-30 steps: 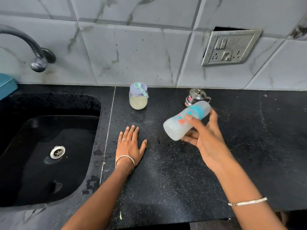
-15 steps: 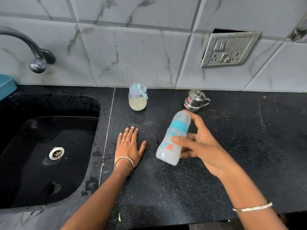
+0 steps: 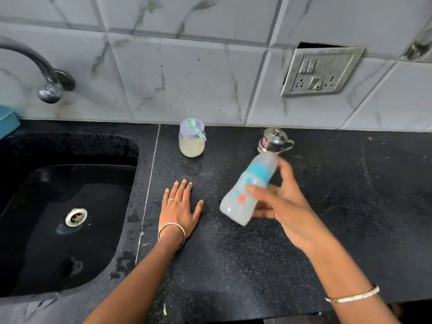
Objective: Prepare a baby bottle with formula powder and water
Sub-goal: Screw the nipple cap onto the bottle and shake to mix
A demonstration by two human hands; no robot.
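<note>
Now, right hand grip clamped on baby bottle, tilted, cap up-right, left hand flat

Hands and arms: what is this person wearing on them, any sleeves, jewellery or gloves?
No gloves and no sleeves in view; both forearms are bare. The left hand has a thin ring on one finger and a slim metal bangle at the wrist. The right hand shows no ring that I can see; its wrist carries a thin, pale, textured bracelet.

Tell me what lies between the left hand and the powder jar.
Nothing: bare black counter separates left hand from jar, per the head view.
</note>
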